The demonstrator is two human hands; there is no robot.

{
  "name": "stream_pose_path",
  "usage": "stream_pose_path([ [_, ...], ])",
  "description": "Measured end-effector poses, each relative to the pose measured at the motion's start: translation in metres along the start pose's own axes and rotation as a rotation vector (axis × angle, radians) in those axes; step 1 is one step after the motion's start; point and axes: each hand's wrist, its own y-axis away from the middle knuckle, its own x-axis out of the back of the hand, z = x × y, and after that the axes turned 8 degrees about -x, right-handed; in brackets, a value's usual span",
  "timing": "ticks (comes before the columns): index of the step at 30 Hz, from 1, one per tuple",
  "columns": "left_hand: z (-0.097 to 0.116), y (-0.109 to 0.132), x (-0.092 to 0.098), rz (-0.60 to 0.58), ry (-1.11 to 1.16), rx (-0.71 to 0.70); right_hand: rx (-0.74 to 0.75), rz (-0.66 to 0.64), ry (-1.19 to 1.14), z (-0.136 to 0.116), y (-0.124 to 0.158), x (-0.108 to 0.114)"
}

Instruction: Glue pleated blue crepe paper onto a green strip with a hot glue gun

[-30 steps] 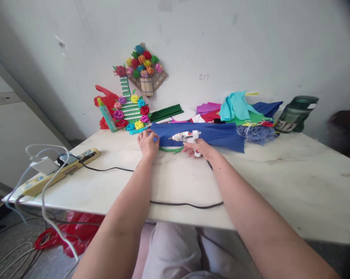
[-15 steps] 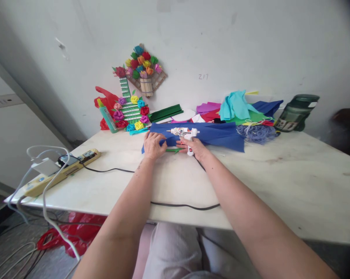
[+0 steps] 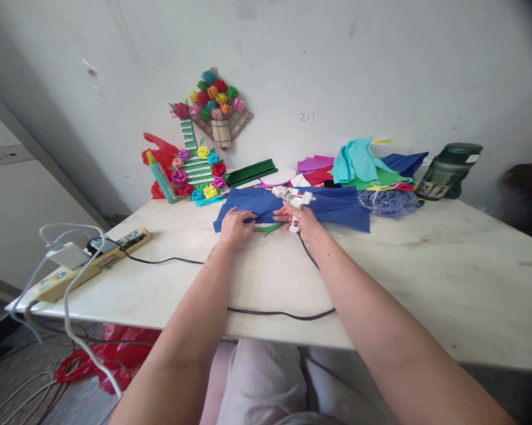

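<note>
A wide blue crepe paper sheet [image 3: 337,206] lies across the table in front of me. My left hand [image 3: 237,225] is on its near left edge, fingers bent over the paper with the thumb beside them; what lies under the palm is hidden. My right hand [image 3: 304,221] grips a white hot glue gun [image 3: 300,199] by its handle, held above the sheet with the nozzle pointing left. Between my hands, a thin green strip [image 3: 268,229] shows at the paper's near edge.
A black cord [image 3: 283,313] loops across the table to a power strip [image 3: 115,248] at left. Behind stand paper-flower crafts [image 3: 199,168] and a green glue bottle [image 3: 163,179]. Coloured sheets [image 3: 358,162], tangled blue string [image 3: 390,203] and a dark green bottle [image 3: 449,171] are at right.
My right hand has moved the glue gun slightly to the right, away from my left hand. My left hand stays at the paper's edge, and more of the green strip shows.
</note>
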Motion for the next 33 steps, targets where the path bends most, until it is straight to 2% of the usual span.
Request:
stream_pose_path([
  [11, 0.024, 0.003, 0.01, -0.193, -0.018, -0.018, -0.066, 0.078, 0.027, 0.005, -0.002, 0.001],
  [22, 0.038, 0.001, 0.006, -0.195, -0.076, -0.004, 0.041, 0.092, -0.007, 0.007, -0.005, 0.003],
  [29, 0.034, 0.0, 0.007, -0.2, -0.054, -0.014, 0.045, 0.112, -0.008, 0.006, -0.004, 0.003],
  [33, 0.025, 0.001, 0.01, -0.163, -0.049, -0.037, 0.05, 0.109, -0.001, 0.004, -0.003, 0.004],
])
